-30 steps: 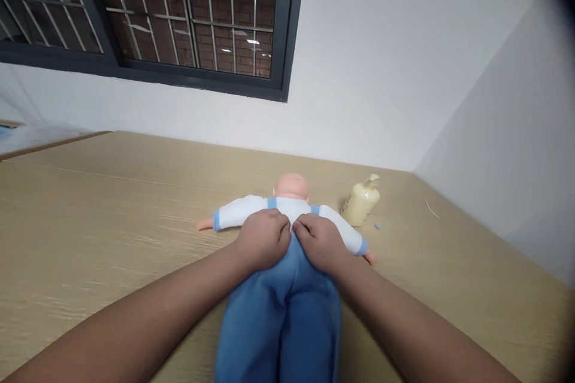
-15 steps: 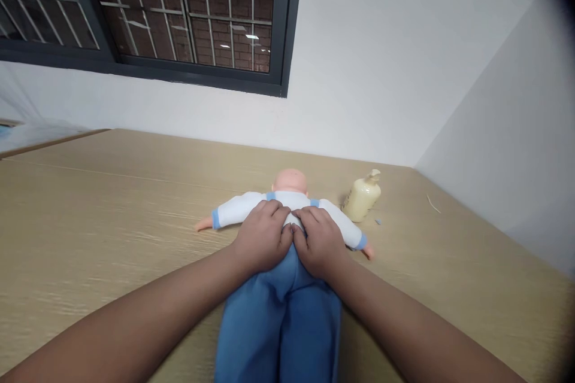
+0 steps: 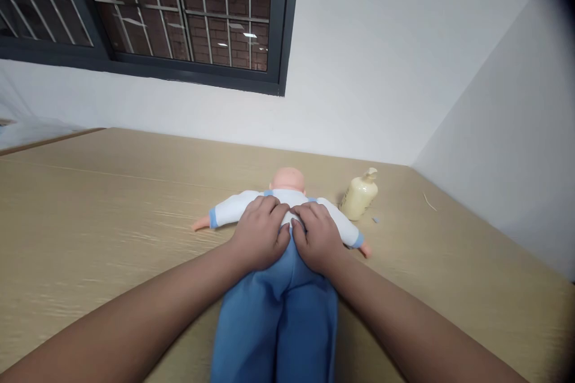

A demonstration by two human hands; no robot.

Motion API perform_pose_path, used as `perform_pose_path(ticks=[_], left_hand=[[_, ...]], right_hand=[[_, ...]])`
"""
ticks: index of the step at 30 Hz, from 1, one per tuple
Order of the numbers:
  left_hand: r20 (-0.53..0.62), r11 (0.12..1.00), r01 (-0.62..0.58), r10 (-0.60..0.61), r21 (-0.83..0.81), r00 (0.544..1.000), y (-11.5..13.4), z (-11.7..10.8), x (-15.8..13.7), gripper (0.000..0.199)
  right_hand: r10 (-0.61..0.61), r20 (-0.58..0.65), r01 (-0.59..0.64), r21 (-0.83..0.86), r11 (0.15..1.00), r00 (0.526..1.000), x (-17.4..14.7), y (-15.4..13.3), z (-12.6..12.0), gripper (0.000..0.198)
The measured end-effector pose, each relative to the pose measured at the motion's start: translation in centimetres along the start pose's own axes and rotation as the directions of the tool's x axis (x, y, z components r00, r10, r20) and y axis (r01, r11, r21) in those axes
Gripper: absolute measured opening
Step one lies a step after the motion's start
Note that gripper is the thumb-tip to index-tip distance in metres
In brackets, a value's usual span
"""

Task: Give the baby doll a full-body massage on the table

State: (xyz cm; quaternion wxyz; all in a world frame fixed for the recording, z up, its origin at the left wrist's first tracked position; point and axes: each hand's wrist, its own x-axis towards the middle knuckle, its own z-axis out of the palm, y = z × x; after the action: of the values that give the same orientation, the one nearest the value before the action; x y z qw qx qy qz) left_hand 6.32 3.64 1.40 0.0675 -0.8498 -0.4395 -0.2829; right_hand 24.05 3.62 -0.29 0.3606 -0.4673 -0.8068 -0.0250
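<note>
A baby doll lies face down, with its head pointing away from me, in a white top with blue trim and blue trousers. Both my hands are on its back, side by side. My left hand has its fingers bent over the left of the back, thumb toward the middle. Mirroring it, my right hand grips the right side with curled fingers. Between the two thumbs a little white cloth shows. The fingertips are partly hidden. The doll's arms stretch out to both sides.
A cream pump bottle stands beyond the doll's right arm. Near it lies a small blue scrap, and farther right a thin pale strip. The wooden tabletop meets white walls, below a barred window.
The thumbs, close together before, are now slightly farther apart. Both hands stay on the doll's back, and the whole view has shifted a little.
</note>
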Motion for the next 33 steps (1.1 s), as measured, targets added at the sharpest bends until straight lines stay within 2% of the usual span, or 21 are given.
perform_pose_path(ticks=[3,5,8,15,19,23,26,29,33], left_hand=[[-0.072,0.999,-0.035,0.034,-0.003,0.997,0.0,0.2,-0.2,0.042],[-0.069,0.999,-0.028,0.026,-0.025,0.997,-0.1,0.3,-0.2,0.044],[-0.002,0.998,0.012,-0.012,-0.065,1.000,-0.3,0.3,0.2,0.042],[0.129,0.996,0.063,-0.055,-0.063,0.990,-0.4,0.1,1.2,0.028],[0.095,0.998,0.042,-0.037,-0.049,0.995,-0.3,0.0,0.9,0.032],[0.024,1.000,0.006,-0.005,-0.030,1.000,-0.2,0.3,0.3,0.045],[0.012,0.999,0.022,-0.022,-0.029,1.000,-0.4,0.7,0.2,0.053],[0.058,0.998,0.038,-0.035,-0.052,0.998,-0.7,0.7,0.6,0.052],[0.166,0.995,0.041,-0.026,-0.086,0.986,-1.3,0.0,1.6,0.036]], right_hand=[[-0.025,-0.041,0.023,-0.056,0.998,0.999,-0.3,-0.2,0.1,0.036],[-0.019,-0.045,0.015,-0.077,0.997,0.999,-0.4,-0.1,0.1,0.040],[-0.005,0.000,0.005,-0.093,0.996,1.000,-0.1,0.1,0.0,0.040],[0.023,0.119,-0.010,-0.104,0.994,0.993,0.8,0.5,-0.2,0.023],[0.013,0.074,-0.006,-0.089,0.996,0.997,0.5,0.6,-0.1,0.029],[-0.038,0.014,0.039,-0.085,0.996,0.999,0.0,0.6,0.2,0.043],[-0.052,0.014,0.053,-0.096,0.994,0.999,-0.1,0.9,0.5,0.050],[-0.036,0.051,0.041,-0.106,0.994,0.998,0.0,1.2,0.5,0.052],[-0.009,0.135,0.024,-0.108,0.994,0.991,0.5,1.4,0.1,0.041]])
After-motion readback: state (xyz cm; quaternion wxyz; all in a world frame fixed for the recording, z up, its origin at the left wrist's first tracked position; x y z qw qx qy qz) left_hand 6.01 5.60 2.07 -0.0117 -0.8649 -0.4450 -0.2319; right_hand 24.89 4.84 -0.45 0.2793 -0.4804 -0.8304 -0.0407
